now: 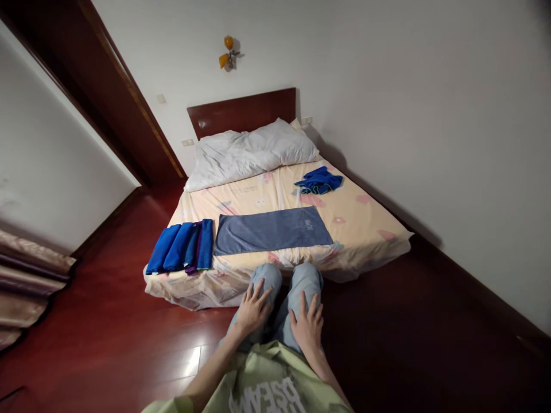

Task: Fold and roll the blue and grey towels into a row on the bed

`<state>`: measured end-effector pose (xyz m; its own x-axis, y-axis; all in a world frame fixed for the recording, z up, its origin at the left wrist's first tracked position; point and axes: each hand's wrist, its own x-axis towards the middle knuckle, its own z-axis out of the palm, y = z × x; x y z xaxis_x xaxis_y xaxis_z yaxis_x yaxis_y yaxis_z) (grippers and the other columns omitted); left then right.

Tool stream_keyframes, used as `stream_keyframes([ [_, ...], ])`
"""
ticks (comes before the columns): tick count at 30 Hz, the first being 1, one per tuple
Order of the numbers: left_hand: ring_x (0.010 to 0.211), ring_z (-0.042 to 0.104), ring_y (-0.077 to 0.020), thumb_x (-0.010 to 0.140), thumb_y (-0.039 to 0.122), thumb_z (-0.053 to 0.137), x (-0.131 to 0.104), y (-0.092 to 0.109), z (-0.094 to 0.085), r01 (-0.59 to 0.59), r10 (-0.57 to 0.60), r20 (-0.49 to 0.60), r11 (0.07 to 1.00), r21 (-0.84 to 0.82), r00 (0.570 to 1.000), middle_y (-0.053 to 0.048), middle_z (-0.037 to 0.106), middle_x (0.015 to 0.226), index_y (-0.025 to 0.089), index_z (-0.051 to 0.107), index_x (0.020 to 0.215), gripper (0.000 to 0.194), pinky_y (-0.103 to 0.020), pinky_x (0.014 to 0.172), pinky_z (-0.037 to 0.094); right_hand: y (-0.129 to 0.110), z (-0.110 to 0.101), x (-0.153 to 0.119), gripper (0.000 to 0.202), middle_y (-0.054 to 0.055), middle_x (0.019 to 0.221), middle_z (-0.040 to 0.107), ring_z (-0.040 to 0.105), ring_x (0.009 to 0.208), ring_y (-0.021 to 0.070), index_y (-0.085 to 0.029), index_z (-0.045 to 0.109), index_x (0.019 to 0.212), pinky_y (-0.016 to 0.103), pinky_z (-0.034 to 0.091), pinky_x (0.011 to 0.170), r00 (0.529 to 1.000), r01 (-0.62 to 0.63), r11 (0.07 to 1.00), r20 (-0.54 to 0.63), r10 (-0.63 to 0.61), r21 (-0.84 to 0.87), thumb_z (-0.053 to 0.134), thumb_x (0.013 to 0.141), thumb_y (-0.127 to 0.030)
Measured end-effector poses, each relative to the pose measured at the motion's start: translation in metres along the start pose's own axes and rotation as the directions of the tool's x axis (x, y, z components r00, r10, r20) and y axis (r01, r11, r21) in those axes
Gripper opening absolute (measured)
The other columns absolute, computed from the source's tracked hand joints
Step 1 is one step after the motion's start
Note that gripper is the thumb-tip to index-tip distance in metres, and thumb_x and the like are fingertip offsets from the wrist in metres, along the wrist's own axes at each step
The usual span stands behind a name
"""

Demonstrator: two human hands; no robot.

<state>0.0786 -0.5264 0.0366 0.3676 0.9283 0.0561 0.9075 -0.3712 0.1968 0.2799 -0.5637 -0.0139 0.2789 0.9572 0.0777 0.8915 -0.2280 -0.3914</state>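
Observation:
My left hand (253,308) rests on my left knee with its fingers spread, holding nothing. On the other knee lies my right hand (307,322), fingers apart and likewise without anything in it. Just beyond my knees a grey-blue towel (271,231) is spread flat near the bed's front edge, with small pale print at its right end. To its left sit several rolled or folded blue towels (178,246) in a row, a purple one (198,245) among them. Farther back on the right is a crumpled blue cloth (321,180) with a green edge.
The bed (365,229) has a floral sheet under a clear-looking cover. A pale pillow or bedding (253,152) lies against the dark wooden headboard (245,112). Walls stand behind and to the right; a curtain (30,281) hangs at left above the reddish floor (129,321).

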Motion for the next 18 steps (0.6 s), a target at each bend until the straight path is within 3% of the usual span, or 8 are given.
stream_keyframes([
  [5,0.154,0.03,-0.0278,0.106,0.04,0.036,0.043,-0.013,0.006,-0.15,0.186,0.131,0.958,-0.246,0.974,-0.007,0.028,0.168,0.027,0.046,0.155,0.052,-0.048,0.124,0.034,0.005,-0.001,0.007,0.065,0.025,0.169,0.013,0.03,0.149,0.0532,-0.018,0.038,0.159,0.067,0.046,0.103,1.0,-0.018,1.0,-0.012,0.018,-0.021,0.035,0.101,-0.046],
  [9,0.15,0.039,-0.0238,0.105,0.041,0.036,0.087,-0.053,0.012,-0.246,0.303,0.164,0.922,-0.298,0.939,-0.01,0.04,0.163,0.021,0.049,0.153,0.053,-0.044,0.125,0.033,0.012,-0.004,0.006,0.071,0.023,0.169,0.017,0.035,0.147,0.0541,-0.023,0.027,0.164,0.07,0.049,0.099,0.998,-0.048,0.999,-0.032,0.048,0.02,0.034,0.099,-0.051],
  [11,0.15,0.039,-0.0238,0.104,0.039,0.037,0.118,-0.091,0.009,-0.204,0.24,0.113,0.943,-0.263,0.964,-0.012,0.041,0.162,0.018,0.049,0.152,0.053,-0.044,0.125,0.033,0.017,-0.004,0.006,0.075,0.017,0.169,0.021,0.038,0.146,0.0529,-0.035,0.012,0.165,0.072,0.05,0.097,0.996,-0.061,0.996,-0.063,0.065,0.058,0.036,0.097,-0.055],
  [14,0.152,0.035,-0.0257,0.103,0.034,0.036,0.175,-0.166,-0.002,-0.036,0.032,-0.025,0.982,-0.184,0.999,-0.016,0.038,0.163,0.012,0.051,0.148,0.052,-0.047,0.125,0.032,0.025,0.001,0.01,0.081,0.008,0.17,0.02,0.04,0.145,0.0521,-0.047,-0.002,0.162,0.076,0.051,0.095,0.992,-0.085,0.992,-0.088,0.094,0.097,0.038,0.092,-0.061],
  [18,0.157,0.021,-0.0308,0.102,0.033,0.038,0.252,-0.268,-0.011,0.211,-0.223,-0.127,0.972,-0.1,0.967,-0.022,0.029,0.165,0.001,0.043,0.151,0.059,-0.049,0.128,0.024,0.03,0.016,0.021,0.084,-0.003,0.173,0.0,0.034,0.147,0.0543,-0.052,0.001,0.161,0.081,0.049,0.094,0.984,-0.14,0.985,-0.095,0.149,0.1,0.037,0.086,-0.068],
])
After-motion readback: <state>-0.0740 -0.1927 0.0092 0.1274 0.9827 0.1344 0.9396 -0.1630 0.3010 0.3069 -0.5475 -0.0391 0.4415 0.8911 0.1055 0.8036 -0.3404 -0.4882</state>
